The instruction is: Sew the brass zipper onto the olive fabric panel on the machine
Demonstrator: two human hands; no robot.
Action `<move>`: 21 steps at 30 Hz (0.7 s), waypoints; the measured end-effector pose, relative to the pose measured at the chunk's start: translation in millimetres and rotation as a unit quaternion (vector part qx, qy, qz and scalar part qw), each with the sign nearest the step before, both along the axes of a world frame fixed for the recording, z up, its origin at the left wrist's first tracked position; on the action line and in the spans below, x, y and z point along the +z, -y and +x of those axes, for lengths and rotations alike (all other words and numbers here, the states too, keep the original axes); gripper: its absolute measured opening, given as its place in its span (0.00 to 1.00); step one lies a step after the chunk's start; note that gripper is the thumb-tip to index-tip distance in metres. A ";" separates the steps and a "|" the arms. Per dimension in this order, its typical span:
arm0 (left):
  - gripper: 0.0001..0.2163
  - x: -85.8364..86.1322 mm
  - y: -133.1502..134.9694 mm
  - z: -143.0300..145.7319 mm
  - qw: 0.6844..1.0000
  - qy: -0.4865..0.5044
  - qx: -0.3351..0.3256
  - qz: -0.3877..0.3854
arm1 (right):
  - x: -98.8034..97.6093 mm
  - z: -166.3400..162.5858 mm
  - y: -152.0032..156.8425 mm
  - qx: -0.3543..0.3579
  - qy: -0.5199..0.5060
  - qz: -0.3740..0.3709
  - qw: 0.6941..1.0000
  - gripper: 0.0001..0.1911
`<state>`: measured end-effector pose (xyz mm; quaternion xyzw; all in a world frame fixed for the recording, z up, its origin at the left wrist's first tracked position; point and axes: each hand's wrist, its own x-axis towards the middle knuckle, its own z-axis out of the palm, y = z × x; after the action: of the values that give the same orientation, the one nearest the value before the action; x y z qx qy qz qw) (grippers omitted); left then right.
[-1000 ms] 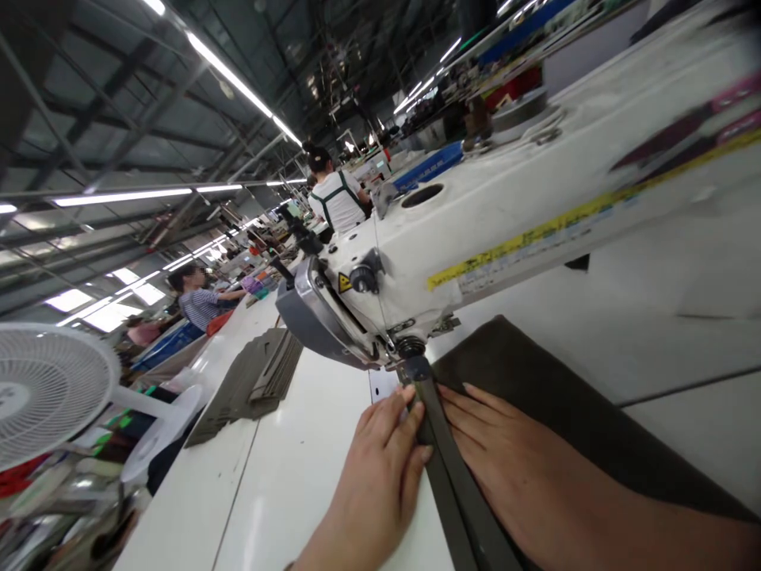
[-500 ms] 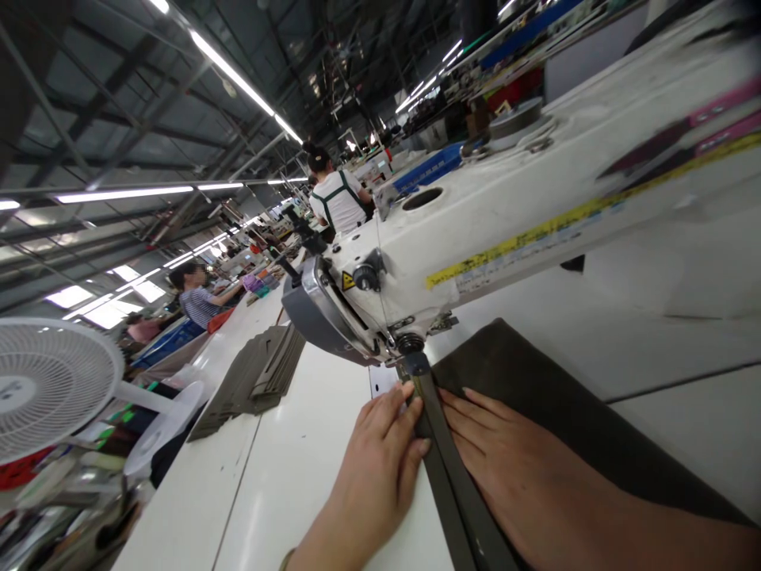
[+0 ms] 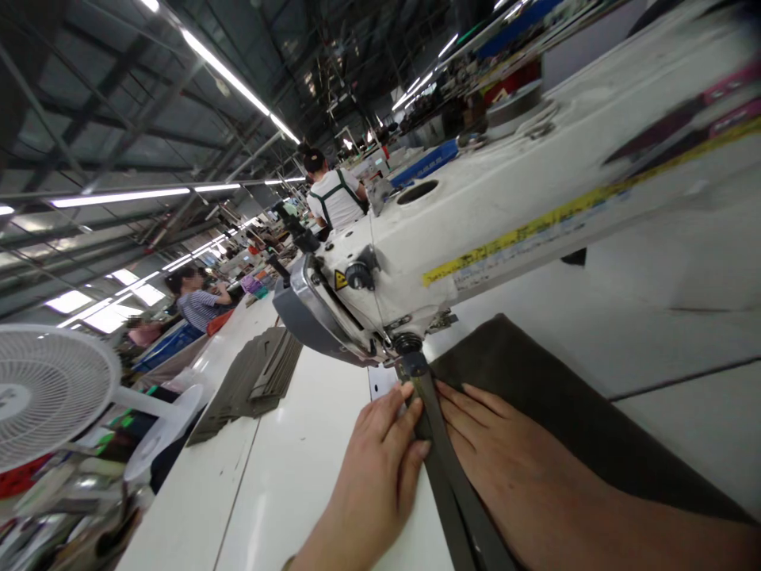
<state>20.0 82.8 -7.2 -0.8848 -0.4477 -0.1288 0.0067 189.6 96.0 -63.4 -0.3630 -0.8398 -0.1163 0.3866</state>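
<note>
A dark olive fabric panel [image 3: 523,388] lies under the head of a white sewing machine [image 3: 380,285]. A narrow strip [image 3: 455,476] of similar cloth runs from beneath the presser area toward me. My left hand [image 3: 380,452] rests at the strip's left edge, fingers apart, fingertips touching the cloth close to the needle area. Flat on the panel, just right of the strip, lies my right hand [image 3: 505,444] with its fingers stretched out. The needle itself is hidden behind the machine's dark foot guard [image 3: 414,365].
A stack of grey-olive cut pieces [image 3: 255,377] lies on the white table [image 3: 297,452] to the left. Beyond the table edge stands a white fan [image 3: 53,396]. Two people, one in a white top [image 3: 336,194] and one in stripes [image 3: 199,305], sit farther off.
The view has shifted slightly. Both hands keep almost the same place on the cloth, and the strip bends a little more beside my right hand. The person in stripes has raised a hand.
</note>
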 end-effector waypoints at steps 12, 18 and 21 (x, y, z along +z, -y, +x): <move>0.22 -7.7 -8.7 -9.0 0.999 -0.018 -0.029 0.028 | 26.3 3.9 -2.8 0.036 -0.022 -0.120 0.992 0.31; 0.24 -9.6 -10.2 -9.7 1.000 -0.012 0.000 0.022 | 22.6 1.7 -5.9 0.028 -0.046 -0.111 0.992 0.25; 0.24 -6.7 -9.2 -7.3 1.000 -0.015 0.005 0.022 | 22.0 0.9 -6.7 0.022 -0.055 -0.103 0.993 0.24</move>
<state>12.7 92.1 -13.8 -0.8842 -0.4488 -0.1252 0.0330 190.5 102.8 -41.5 -0.3880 -0.8327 -0.0004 0.3951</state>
